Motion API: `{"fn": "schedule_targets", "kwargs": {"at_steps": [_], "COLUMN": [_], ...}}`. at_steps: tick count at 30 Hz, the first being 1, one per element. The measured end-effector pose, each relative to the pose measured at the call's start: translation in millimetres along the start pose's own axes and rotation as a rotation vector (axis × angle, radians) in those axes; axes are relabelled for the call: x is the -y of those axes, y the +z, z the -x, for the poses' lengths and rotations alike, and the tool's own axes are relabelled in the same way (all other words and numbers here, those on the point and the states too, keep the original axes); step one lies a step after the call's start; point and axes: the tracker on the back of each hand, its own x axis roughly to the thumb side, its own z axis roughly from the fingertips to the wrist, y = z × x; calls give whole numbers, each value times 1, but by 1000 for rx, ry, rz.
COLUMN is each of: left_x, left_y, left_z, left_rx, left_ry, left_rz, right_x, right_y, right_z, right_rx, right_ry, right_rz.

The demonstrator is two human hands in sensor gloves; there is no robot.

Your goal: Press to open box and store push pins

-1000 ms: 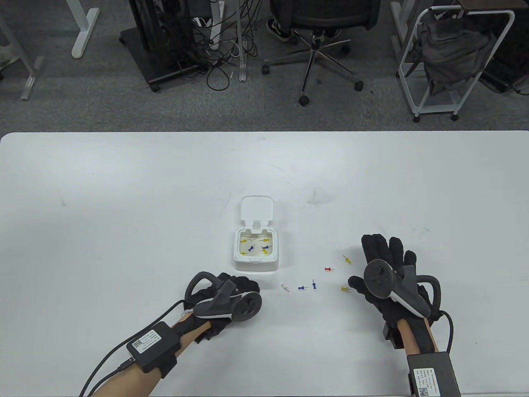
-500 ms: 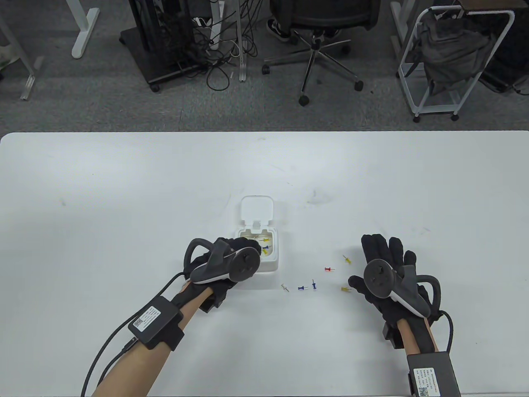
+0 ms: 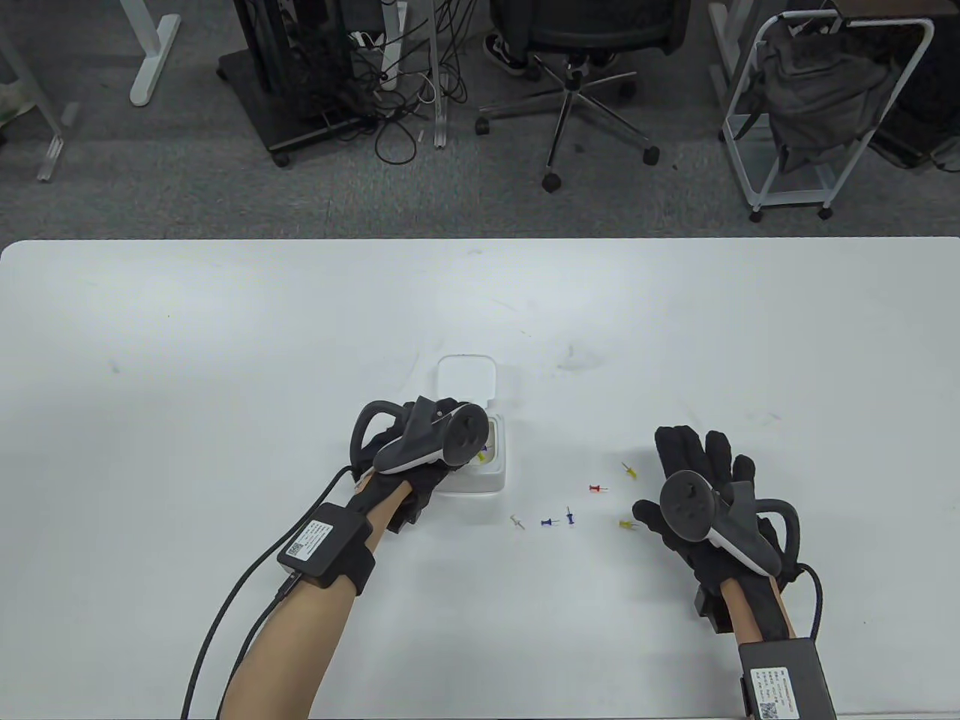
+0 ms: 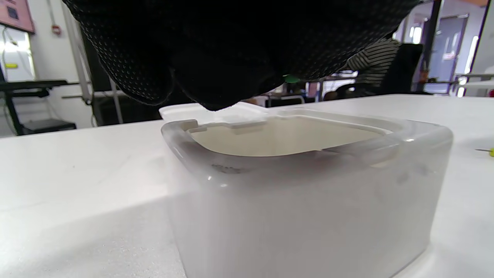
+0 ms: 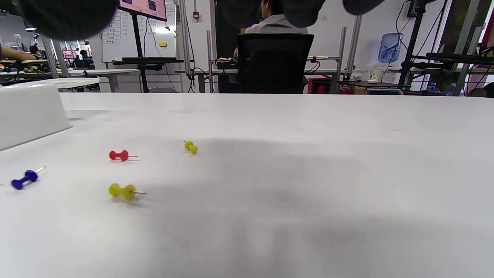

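The white box point(image 3: 504, 463) stands open at mid-table, its lid point(image 3: 467, 377) flipped back; blue and yellow push pins point(image 3: 483, 452) lie inside. My left hand point(image 3: 450, 429) hovers over the box's left half. In the left wrist view its fingertips point(image 4: 216, 88) are bunched just above the box rim point(image 4: 308, 135); no pin shows between them. My right hand point(image 3: 697, 457) rests flat on the table, fingers spread, holding nothing. Loose pins lie between box and right hand: red point(image 3: 597, 489), two yellow point(image 3: 630, 471) point(image 3: 627, 523), two blue point(image 3: 570, 516) point(image 3: 549, 522), one pale point(image 3: 517, 521).
The right wrist view shows the red pin point(image 5: 119, 155), two yellow pins point(image 5: 191, 147) point(image 5: 122, 191), a blue pin point(image 5: 24, 179) and the box's corner point(image 5: 27, 116). An office chair point(image 3: 577, 45) and a cart point(image 3: 817, 112) stand beyond the table's far edge.
My left hand has moved from the table in front of the box up and forward over the open box. The right hand and the loose pins have not moved.
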Motion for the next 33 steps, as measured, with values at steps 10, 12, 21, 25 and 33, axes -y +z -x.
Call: {"fn": "schedule_targets", "kwargs": {"at_steps": [10,12,21,25,33], "left_x": [2,2,-12,-13,-11], "left_y": [0,0,17,34,66], "left_z": [0,0,1,8,30], "left_rx": [13,16,35,20,-26], "left_ry": [-69,-58,-63,-76,-109], "left_rz": [30,38,-30,-42,-66], "right_x": [-1,-1,0,0,1], "right_y": [0,0,0,0,2], "right_z": [0,0,0,0,-2], "right_rx": [3,3,1,6,23], "right_ry": [2,0,-4,-7,-7], "right_rz": [-2,-2,-2,-1,12]}}
